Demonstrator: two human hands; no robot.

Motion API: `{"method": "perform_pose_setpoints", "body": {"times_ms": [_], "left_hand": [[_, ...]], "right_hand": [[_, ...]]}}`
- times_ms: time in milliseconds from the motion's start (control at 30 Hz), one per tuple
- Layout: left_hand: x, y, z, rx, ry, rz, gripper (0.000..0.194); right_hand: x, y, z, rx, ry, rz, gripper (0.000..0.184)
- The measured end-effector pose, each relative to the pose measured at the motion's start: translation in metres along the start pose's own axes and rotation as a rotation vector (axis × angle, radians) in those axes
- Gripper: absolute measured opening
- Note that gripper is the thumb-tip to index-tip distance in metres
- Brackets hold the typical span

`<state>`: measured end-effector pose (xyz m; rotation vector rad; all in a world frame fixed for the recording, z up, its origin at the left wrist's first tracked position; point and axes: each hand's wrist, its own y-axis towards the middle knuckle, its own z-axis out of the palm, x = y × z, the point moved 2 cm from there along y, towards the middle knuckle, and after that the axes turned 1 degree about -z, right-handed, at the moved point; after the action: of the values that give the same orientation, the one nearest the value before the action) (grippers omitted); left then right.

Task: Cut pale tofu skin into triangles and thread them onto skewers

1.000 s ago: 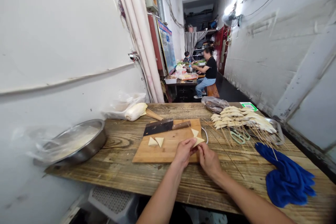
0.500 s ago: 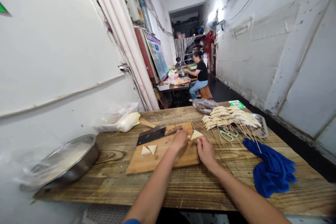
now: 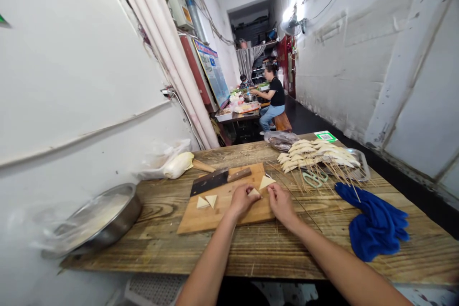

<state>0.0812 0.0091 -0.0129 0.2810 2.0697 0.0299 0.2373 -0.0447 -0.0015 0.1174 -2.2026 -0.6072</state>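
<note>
My left hand pinches a pale triangular tofu slice above the wooden cutting board. Close beside it, my right hand has its thumb and fingers closed at the lower corner of another tofu triangle; whether a skewer runs through that piece I cannot make out. More tofu triangles lie on the board's left part. A cleaver with a wooden handle rests along the board's far edge.
Skewered pale pieces are heaped on a metal tray at the right, near green-handled scissors. A blue cloth lies nearer. At left stand a large steel bowl and a cabbage. A person sits at a farther table.
My left hand has turned and shifted slightly, so its tofu triangle now shows more clearly beside the right hand's piece. The right hand keeps its pinch. The camera view has shifted a little.
</note>
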Motion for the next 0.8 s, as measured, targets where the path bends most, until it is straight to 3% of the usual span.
{"method": "perform_pose_setpoints", "body": {"times_ms": [133,233,300,433,567,667,800], "left_hand": [[-0.005,-0.008,-0.003,0.014,0.046,0.122,0.018],[-0.005,-0.015,-0.01,0.024,-0.083,0.212,0.012],[0.002,-0.015,-0.016,-0.038,-0.276,0.142,0.015],[0.025,-0.008,-0.032,-0.26,-0.882,-0.14,0.028],[0.039,-0.001,-0.046,-0.247,-1.371,-0.233,0.021],[0.043,-0.001,-0.05,-0.218,-1.501,-0.264,0.016],[0.044,-0.001,-0.048,-0.237,-1.506,-0.327,0.014]], "right_hand": [[-0.002,0.0,0.001,0.017,0.01,-0.011,0.028],[0.0,-0.001,0.0,0.037,0.032,-0.044,0.028],[0.002,-0.003,0.0,0.072,0.031,-0.095,0.027],[0.008,-0.014,0.007,0.204,-0.012,-0.241,0.028],[0.011,-0.024,0.015,0.32,-0.069,-0.338,0.028],[0.011,-0.027,0.017,0.376,-0.104,-0.354,0.029],[0.012,-0.027,0.017,0.395,-0.123,-0.354,0.03]]}}
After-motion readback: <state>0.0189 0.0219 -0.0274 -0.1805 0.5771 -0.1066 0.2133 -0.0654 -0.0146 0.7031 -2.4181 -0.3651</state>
